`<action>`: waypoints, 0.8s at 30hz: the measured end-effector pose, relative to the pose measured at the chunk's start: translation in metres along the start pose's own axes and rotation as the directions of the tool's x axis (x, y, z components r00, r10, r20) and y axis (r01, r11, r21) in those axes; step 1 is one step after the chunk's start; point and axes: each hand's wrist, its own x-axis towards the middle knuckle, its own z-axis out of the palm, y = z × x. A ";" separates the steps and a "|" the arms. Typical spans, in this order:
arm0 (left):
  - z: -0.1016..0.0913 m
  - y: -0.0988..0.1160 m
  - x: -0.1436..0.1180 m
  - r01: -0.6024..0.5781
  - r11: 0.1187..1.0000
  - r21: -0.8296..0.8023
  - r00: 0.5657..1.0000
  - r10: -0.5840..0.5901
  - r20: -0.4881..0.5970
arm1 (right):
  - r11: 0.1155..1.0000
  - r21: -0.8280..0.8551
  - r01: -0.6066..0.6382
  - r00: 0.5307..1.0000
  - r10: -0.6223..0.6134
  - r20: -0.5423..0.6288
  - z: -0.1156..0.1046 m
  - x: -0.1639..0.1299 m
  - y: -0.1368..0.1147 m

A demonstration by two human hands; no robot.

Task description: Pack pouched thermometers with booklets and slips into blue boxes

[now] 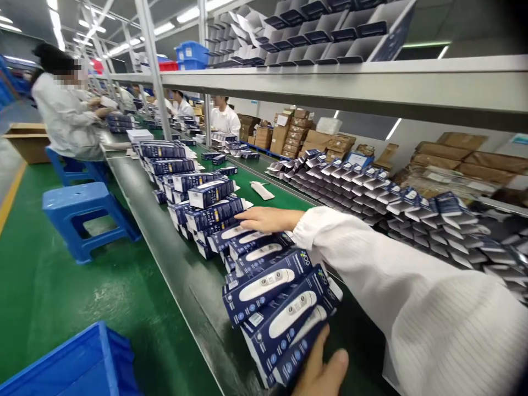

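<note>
A leaning row of blue-and-white thermometer boxes (268,280) lies on the bench between my hands, their printed fronts tilted up. My right hand (270,219) reaches across from the right in a white sleeve, its fingers stretched out flat over the far end of this row. At the near end, my left hand (319,366) touches the edge of the closest thermometer box (291,324), thumb spread away from the fingers. Part of the left hand is cut off by the bottom of the picture. Just past my right hand, more thermometer boxes (212,192) are stacked in an uneven heap.
Many open cartons (358,187) stand in rows on the right, with others on the shelf (330,82) overhead. A blue stool (80,206) and blue crate (91,366) are on the left floor. Several co-workers, one a person in white (68,110), sit along the line.
</note>
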 end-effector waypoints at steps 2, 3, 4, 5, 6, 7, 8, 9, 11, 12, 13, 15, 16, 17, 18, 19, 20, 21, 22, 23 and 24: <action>0.008 0.000 0.012 -0.022 0.999 -0.029 1.000 0.022 0.007 | 1.000 -0.014 0.008 1.000 -0.008 -0.009 -0.022 -0.022 -0.003; 0.011 0.002 0.018 -0.041 0.998 -0.049 0.999 0.042 0.023 | 1.000 -0.022 -0.001 1.000 0.001 -0.015 -0.033 -0.035 -0.004; 0.014 0.005 0.021 -0.061 0.996 -0.069 0.997 0.064 0.042 | 0.999 -0.031 -0.016 1.000 0.015 -0.026 -0.044 -0.047 -0.004; 0.017 0.009 0.022 -0.076 0.993 -0.088 0.995 0.081 0.056 | 0.998 -0.042 -0.037 0.999 0.035 -0.041 -0.054 -0.060 -0.004; 0.019 0.014 0.022 -0.087 0.990 -0.108 0.993 0.094 0.066 | 0.997 -0.052 -0.062 0.996 0.058 -0.064 -0.063 -0.072 -0.003; 0.021 0.019 0.019 -0.096 0.987 -0.131 0.992 0.107 0.074 | 0.994 -0.062 -0.090 0.992 0.084 -0.093 -0.071 -0.084 -0.002; 0.022 0.025 0.016 -0.111 0.982 -0.153 0.989 0.124 0.081 | 0.990 -0.071 -0.119 0.986 0.109 -0.127 -0.078 -0.095 -0.002; 0.023 0.030 0.014 -0.133 0.976 -0.174 0.986 0.148 0.075 | 0.986 -0.077 -0.149 0.977 0.134 -0.165 -0.083 -0.105 -0.001; 0.024 0.039 0.011 -0.191 0.957 -0.218 0.978 0.205 0.044 | 0.975 -0.083 -0.206 0.954 0.181 -0.238 -0.090 -0.128 -0.003; 0.025 0.041 0.012 -0.220 0.946 -0.237 0.972 0.233 0.025 | 0.969 -0.084 -0.234 0.942 0.204 -0.268 -0.092 -0.140 -0.005; 0.026 0.043 0.015 -0.243 0.937 -0.251 0.968 0.252 0.004 | 0.962 -0.081 -0.262 0.929 0.228 -0.291 -0.093 -0.155 -0.008; 0.030 0.044 0.022 -0.268 0.936 -0.230 0.963 0.269 -0.026 | 0.946 -0.069 -0.317 0.904 0.280 -0.324 -0.092 -0.193 -0.018; 0.033 0.044 0.026 -0.278 0.942 -0.189 0.960 0.277 -0.029 | 0.937 -0.060 -0.344 0.892 0.306 -0.334 -0.091 -0.215 -0.025; 0.038 0.043 0.029 -0.288 0.948 -0.136 0.958 0.287 -0.030 | 0.928 -0.053 -0.370 0.881 0.332 -0.338 -0.087 -0.240 -0.034; 0.043 0.043 0.031 -0.300 0.951 -0.077 0.954 0.298 -0.028 | 0.919 -0.043 -0.393 0.870 0.356 -0.340 -0.082 -0.267 -0.043; 0.049 0.044 0.032 -0.315 0.949 -0.019 0.949 0.315 -0.021 | 0.910 -0.023 -0.413 0.859 0.382 -0.340 -0.073 -0.294 -0.053; 0.055 0.046 0.032 -0.340 0.940 0.037 0.940 0.340 -0.009 | 0.902 0.009 -0.431 0.849 0.409 -0.334 -0.061 -0.320 -0.064; 0.062 0.049 0.031 -0.377 0.922 0.092 0.926 0.378 0.008 | 0.895 0.064 -0.441 0.840 0.436 -0.324 -0.043 -0.345 -0.074; 0.069 0.054 0.029 -0.432 0.889 0.154 0.901 0.432 0.037 | 0.882 0.139 -0.450 0.829 0.470 -0.303 -0.021 -0.368 -0.083; 0.078 0.060 0.028 -0.503 0.835 0.224 0.863 0.497 0.084 | 0.860 0.231 -0.456 0.824 0.506 -0.257 0.007 -0.387 -0.090; 0.088 0.067 0.027 -0.581 0.757 0.300 0.812 0.565 0.148 | 0.826 0.323 -0.462 0.825 0.534 -0.186 0.039 -0.402 -0.096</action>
